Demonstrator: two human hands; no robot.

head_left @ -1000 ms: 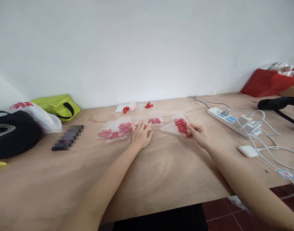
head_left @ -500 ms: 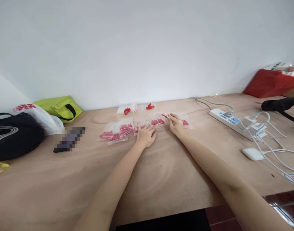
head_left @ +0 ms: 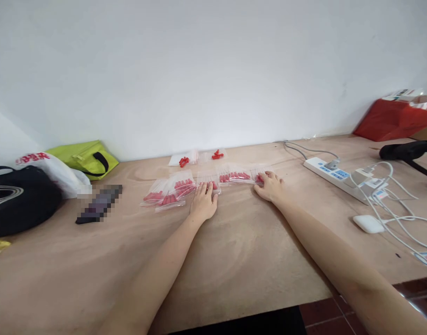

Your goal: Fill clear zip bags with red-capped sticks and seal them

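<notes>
Several clear zip bags with red pieces inside lie in a row, some overlapping, on the wooden table. My left hand (head_left: 203, 201) rests with fingers spread on a bag of red pieces (head_left: 212, 185) mid-row. At the row's right end, my right hand (head_left: 271, 186) lies open over another bag (head_left: 259, 177), its fingers partly covering the red pieces. Between my hands is a bag with a line of red pieces (head_left: 240, 176). Farther left lie more filled bags (head_left: 183, 184). Loose red pieces (head_left: 217, 154) and a red cluster (head_left: 184, 161) sit on bags near the wall.
On the left are a black bag (head_left: 24, 204), a white plastic bag (head_left: 59, 174), a lime-green bag (head_left: 84, 158) and a blurred-out dark phone-like object (head_left: 99, 204). On the right are a white power strip (head_left: 327, 171), cables, a white charger (head_left: 369, 224) and a red bag (head_left: 391, 120).
My right hand has moved right and lowered onto the end bag; the piece it held now lies in the row's middle. My left hand has shifted slightly left.
</notes>
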